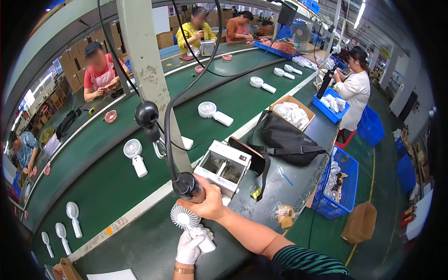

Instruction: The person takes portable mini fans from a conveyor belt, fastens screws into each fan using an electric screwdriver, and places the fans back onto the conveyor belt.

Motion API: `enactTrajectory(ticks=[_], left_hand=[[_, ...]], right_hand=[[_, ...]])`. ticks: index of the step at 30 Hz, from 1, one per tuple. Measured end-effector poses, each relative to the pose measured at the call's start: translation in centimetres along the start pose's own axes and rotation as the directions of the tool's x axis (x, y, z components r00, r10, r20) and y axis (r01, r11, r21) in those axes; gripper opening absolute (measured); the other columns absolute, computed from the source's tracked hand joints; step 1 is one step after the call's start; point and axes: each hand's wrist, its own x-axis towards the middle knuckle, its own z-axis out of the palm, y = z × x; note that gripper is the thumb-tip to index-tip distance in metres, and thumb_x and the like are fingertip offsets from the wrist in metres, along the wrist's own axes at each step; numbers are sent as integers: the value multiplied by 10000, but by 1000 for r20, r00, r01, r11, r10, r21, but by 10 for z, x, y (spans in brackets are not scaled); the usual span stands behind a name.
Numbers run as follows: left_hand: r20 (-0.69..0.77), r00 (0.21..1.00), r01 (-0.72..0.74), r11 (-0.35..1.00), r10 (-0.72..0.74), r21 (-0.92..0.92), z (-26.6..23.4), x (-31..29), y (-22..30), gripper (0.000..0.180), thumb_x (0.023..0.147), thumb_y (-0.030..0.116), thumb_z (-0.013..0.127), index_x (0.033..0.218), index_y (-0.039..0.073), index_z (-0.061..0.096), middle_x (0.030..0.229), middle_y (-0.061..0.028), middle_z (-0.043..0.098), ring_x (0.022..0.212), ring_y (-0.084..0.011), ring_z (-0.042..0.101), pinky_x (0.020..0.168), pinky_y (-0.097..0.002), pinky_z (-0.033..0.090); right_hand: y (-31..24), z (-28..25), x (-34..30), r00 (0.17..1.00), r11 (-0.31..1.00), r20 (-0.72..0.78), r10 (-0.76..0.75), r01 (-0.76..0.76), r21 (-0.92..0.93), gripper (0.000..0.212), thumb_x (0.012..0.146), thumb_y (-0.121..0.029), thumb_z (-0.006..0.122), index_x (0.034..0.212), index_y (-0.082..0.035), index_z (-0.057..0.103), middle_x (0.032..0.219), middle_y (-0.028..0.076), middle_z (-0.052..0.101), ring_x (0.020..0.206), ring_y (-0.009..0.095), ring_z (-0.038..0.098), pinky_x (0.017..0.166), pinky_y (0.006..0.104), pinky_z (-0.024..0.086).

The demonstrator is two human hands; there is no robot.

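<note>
My left hand (189,248), in a white glove with a gold-coloured band at the wrist, grips the handle of a white handheld fan (185,217) over the dark bench. My bare right hand (211,199) is wrapped round a black electric screwdriver (187,185), which hangs upright from a thick black cable. The screwdriver's body is just above the fan; its tip is hidden behind my hand. Close beyond my right hand stands a grey metal box (223,164) with an open top and a divider, holding small dark bits that look like screws.
Several white fans, one a fan (133,149), lie on the green conveyor (163,207) beyond a grey post (148,70). To the right are a black bag (289,135), a carton of fan parts (291,114) and a blue crate (347,186). Several people sit across the belt; one person (355,88) stands at right.
</note>
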Motion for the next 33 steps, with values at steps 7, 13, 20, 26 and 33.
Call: enactTrajectory(ticks=[7,13,20,26,33], left_hand=[[16,1000,8,1000,-9,25,1,-1,1,289,754,12,626,1018,-25,512,941,-140,600,826,-251,626,757,-371,523],[-1,1000,-16,999,16,40,2,1,2,293,750,17,635,1013,-30,516,930,-146,605,826,-249,626,743,-370,525],[16,1000,-5,1000,5,31,4,2,-3,306,744,25,654,1013,-26,519,925,-141,609,819,-252,628,745,-374,527],[-28,999,-18,999,17,-30,3,-2,-4,314,747,-1,639,1032,-8,506,923,-137,605,835,-258,623,755,-387,526],[-210,971,-129,989,112,-69,10,9,3,253,801,-29,578,1035,20,493,917,-117,596,829,-242,613,758,-379,521]], right_hand=[[2,1,1,1000,1000,0,-26,26,6,640,633,-142,818,1149,27,480,918,110,652,798,155,643,729,267,501],[1,2,2,1000,1000,11,-24,24,5,635,636,-147,815,1148,26,482,921,114,651,798,163,647,727,267,502],[0,-4,1,998,998,-11,-56,56,-13,637,641,-155,815,1151,26,479,920,116,651,782,163,648,715,265,505],[3,0,-2,999,999,-11,-41,41,28,638,640,-126,810,1169,7,478,912,101,652,745,122,631,675,243,497],[13,4,-11,956,878,-167,241,-141,457,372,654,9,767,950,18,542,870,53,602,763,125,589,676,265,497]])
